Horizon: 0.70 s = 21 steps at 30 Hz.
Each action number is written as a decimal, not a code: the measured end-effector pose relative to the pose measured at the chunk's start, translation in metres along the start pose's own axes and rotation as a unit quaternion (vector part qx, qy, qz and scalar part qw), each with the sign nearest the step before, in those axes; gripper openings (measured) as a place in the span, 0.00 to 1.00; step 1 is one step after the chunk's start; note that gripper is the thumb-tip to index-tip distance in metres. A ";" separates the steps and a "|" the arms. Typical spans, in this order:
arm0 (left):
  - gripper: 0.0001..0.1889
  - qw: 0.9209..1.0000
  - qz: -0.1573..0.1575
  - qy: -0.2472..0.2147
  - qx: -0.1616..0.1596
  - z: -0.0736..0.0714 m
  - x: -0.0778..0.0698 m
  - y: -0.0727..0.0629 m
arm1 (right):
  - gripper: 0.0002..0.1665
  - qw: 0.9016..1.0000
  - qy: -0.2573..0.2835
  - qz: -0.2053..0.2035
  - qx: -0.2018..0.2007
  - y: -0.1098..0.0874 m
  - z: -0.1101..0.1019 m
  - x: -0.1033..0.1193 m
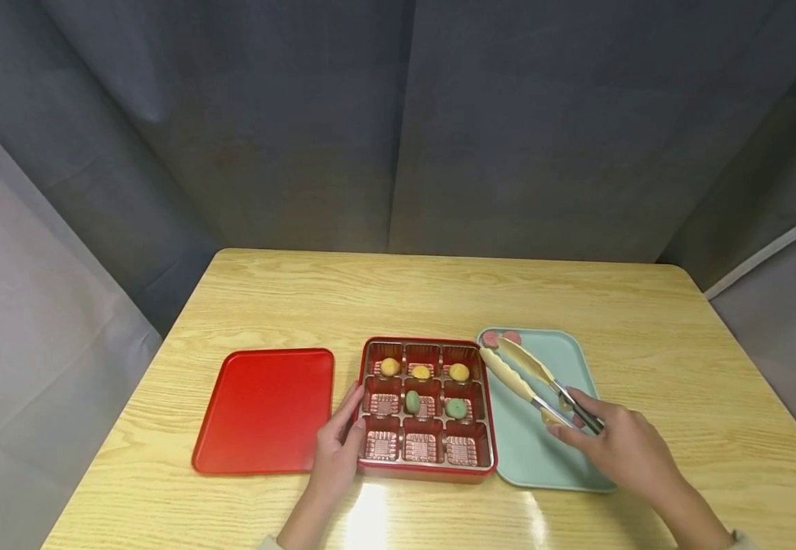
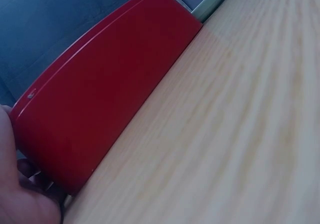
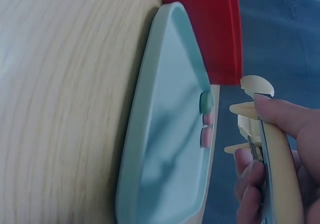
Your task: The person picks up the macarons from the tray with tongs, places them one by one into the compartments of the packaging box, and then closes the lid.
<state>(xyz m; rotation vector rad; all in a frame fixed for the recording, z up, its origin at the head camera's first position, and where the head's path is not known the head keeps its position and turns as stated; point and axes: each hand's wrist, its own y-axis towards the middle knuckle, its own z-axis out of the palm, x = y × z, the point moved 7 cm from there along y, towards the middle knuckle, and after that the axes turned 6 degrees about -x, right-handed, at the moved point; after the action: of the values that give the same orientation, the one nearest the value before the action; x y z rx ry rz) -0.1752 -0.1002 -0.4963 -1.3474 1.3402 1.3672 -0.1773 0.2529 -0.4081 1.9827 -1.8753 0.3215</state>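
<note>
Across the wood-grained table (image 1: 288,305), the head view showed the left hand (image 1: 336,445) resting unclenched against the square red nine-compartment box (image 1: 425,469), the right hand (image 1: 625,445) gripping cream-tipped metal tongs (image 1: 529,363), parted near round pink macarons (image 1: 490,339) on the pale-green rectangular tray (image 1: 542,462); I judged a light pinch safest. The left-wrist view showed table beside the box; the right-wrist view, dark cloth (image 3: 285,33) beyond.
</note>
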 end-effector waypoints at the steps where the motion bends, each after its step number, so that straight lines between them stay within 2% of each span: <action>1: 0.25 1.000 0.000 0.000 0.000 0.000 0.000 0.000 | 0.44 1.000 0.000 0.004 0.003 0.001 0.001 -0.002; 13: 0.25 1.000 0.004 -0.006 0.003 0.000 0.000 0.000 | 0.47 0.999 -0.003 0.025 0.045 0.004 0.017 -0.021; 21: 0.26 1.000 -0.004 -0.007 0.002 0.000 0.000 0.000 | 0.47 0.999 -0.009 0.018 0.051 0.007 0.023 -0.024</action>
<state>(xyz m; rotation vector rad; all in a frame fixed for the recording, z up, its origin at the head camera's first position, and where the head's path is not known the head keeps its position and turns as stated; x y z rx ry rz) -0.1755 -0.1004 -0.4967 -1.3353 1.3265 1.3656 -0.1886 0.2647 -0.4384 2.0245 -1.9434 0.4184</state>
